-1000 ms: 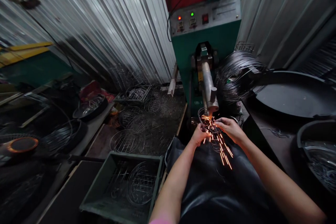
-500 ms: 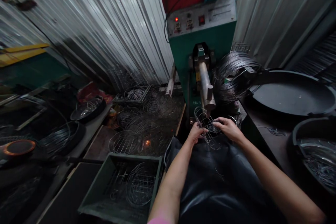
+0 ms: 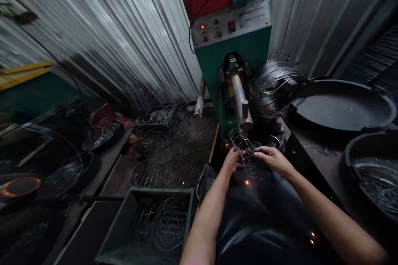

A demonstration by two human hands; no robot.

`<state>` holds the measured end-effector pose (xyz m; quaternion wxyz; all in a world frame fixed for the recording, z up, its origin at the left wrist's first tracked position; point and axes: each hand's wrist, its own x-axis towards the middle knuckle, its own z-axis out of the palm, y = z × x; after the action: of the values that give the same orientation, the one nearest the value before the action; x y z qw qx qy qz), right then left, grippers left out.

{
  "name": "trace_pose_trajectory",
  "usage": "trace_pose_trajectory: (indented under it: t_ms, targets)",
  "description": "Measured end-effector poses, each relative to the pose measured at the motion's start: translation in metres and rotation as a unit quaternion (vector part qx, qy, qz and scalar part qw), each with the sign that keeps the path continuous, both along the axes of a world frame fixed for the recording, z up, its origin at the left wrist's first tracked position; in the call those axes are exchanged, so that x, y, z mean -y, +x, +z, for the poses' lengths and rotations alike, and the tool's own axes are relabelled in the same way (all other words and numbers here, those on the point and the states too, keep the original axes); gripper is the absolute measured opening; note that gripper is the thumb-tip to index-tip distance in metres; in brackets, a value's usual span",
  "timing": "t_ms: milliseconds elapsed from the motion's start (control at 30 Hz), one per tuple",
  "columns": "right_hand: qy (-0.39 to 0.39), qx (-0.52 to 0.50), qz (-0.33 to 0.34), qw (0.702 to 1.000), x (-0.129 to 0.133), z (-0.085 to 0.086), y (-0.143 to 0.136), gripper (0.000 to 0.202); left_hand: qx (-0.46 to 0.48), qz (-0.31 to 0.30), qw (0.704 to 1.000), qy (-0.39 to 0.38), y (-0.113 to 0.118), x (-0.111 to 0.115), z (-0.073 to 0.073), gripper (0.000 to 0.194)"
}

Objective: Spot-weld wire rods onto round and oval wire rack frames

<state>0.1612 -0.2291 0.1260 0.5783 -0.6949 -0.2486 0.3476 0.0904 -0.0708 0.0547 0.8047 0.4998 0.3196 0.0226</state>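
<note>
A small wire rack [image 3: 245, 153] is held between my two hands, just under the tip of the metal arm [image 3: 241, 103] of a green machine [image 3: 231, 45]. My left hand [image 3: 232, 160] is closed on the rack's left side. The fingers of my right hand [image 3: 273, 158] pinch its right side, near a thin wire ring. Both hands are above a dark apron [image 3: 258, 223]. Whether the rack touches the machine's tip is too small to tell. Bright sparks show below the rack and over the apron.
At the lower left, a green crate [image 3: 107, 236] holds round wire racks. More wire pieces lie behind it. Beside the machine stands a wire coil [image 3: 275, 87]. Two large black pans, one shallow [image 3: 342, 109] and one filled with wire parts [image 3: 351, 161], are at the right.
The view has shifted slightly, moving the machine left in the picture. New sparks appear below the rack and at the lower right. Both hands keep hold of the rack.
</note>
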Motion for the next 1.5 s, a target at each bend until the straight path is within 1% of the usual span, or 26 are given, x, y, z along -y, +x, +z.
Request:
trace_pose_trajectory:
  t_ms: [67,167,333,433,500,567,633,733,800,900,1000,1100,1167,1200,1233,1267,1300,1333,1367,1400,1433,1467,1500]
  targets:
    - [-0.004,0.044,-0.001,0.999,-0.006,0.002,0.006,0.039,-0.008,-0.003,1.0,-0.001,0.002,-0.004,0.002,0.042]
    - [-0.005,0.07,-0.008,0.997,-0.01,0.003,0.011,0.037,-0.011,-0.002,1.0,0.0,0.004,-0.008,0.005,0.039]
    - [0.0,0.079,-0.026,0.997,-0.016,0.006,0.016,0.034,-0.036,0.0,0.999,-0.016,0.011,-0.012,0.004,0.032]
    - [0.01,0.076,-0.022,0.997,-0.026,0.008,0.02,0.034,-0.046,0.014,0.998,-0.033,0.016,-0.013,0.004,0.029]
    - [0.012,0.063,-0.016,0.998,-0.029,0.008,0.022,0.035,-0.053,0.012,0.997,-0.045,0.017,-0.013,0.004,0.028]
    - [0.007,0.052,-0.021,0.998,-0.024,0.006,0.02,0.037,-0.062,0.001,0.996,-0.063,0.016,-0.011,0.003,0.027]
    - [-0.002,0.046,-0.02,0.999,-0.012,0.003,0.015,0.04,-0.069,-0.006,0.995,-0.076,0.014,-0.009,0.002,0.026]
    - [-0.017,0.034,0.013,0.999,0.008,-0.001,0.006,0.039,-0.075,-0.002,0.995,-0.069,0.011,-0.007,0.002,0.025]
    - [-0.023,0.04,0.024,0.999,0.014,-0.001,0.002,0.039,-0.071,-0.001,0.995,-0.07,0.012,-0.008,0.002,0.027]
    - [-0.022,0.064,0.017,0.998,0.006,0.002,0.004,0.04,-0.06,0.001,0.995,-0.085,0.015,-0.013,0.005,0.03]
    - [-0.025,0.055,0.019,0.998,-0.004,0.001,0.009,0.041,-0.067,-0.009,0.994,-0.087,0.019,-0.018,0.008,0.03]
    - [-0.01,0.034,0.015,0.999,0.0,-0.004,0.008,0.043,-0.061,-0.027,0.994,-0.084,0.013,-0.02,0.005,0.037]
    - [0.002,0.022,0.009,1.0,0.012,-0.01,0.004,0.046,-0.03,-0.033,0.997,-0.058,0.001,-0.02,-0.001,0.046]
    - [0.002,0.017,0.011,1.0,0.019,-0.013,0.002,0.047,-0.01,-0.028,0.999,-0.013,-0.006,-0.02,-0.006,0.05]
    - [-0.004,0.012,0.015,1.0,0.025,-0.016,-0.001,0.048,0.014,-0.018,0.998,0.063,-0.014,-0.019,-0.01,0.055]
    - [-0.016,0.008,0.024,1.0,0.03,-0.019,-0.004,0.048,0.039,-0.011,0.985,0.168,-0.022,-0.018,-0.015,0.062]
    - [-0.029,0.004,0.033,0.999,0.033,-0.023,-0.006,0.047,0.061,-0.01,0.955,0.291,-0.028,-0.016,-0.02,0.069]
    - [-0.037,0.004,0.038,0.999,0.036,-0.026,-0.009,0.046,0.082,-0.021,0.906,0.415,-0.033,-0.015,-0.025,0.075]
    - [-0.041,0.01,0.037,0.998,0.036,-0.03,-0.011,0.045,0.1,-0.045,0.845,0.523,-0.036,-0.013,-0.029,0.078]
    - [-0.038,0.02,0.03,0.999,0.036,-0.032,-0.014,0.045,0.114,-0.075,0.783,0.606,-0.036,-0.012,-0.033,0.077]
    - [-0.032,0.034,0.017,0.999,0.035,-0.034,-0.016,0.044,0.125,-0.102,0.731,0.663,-0.035,-0.012,-0.036,0.072]
    - [-0.023,0.047,0.003,0.999,0.033,-0.034,-0.018,0.044,0.135,-0.118,0.693,0.698,-0.032,-0.011,-0.039,0.066]
    - [-0.015,0.057,-0.009,0.998,0.031,-0.034,-0.019,0.044,0.146,-0.124,0.67,0.717,-0.028,-0.011,-0.043,0.059]
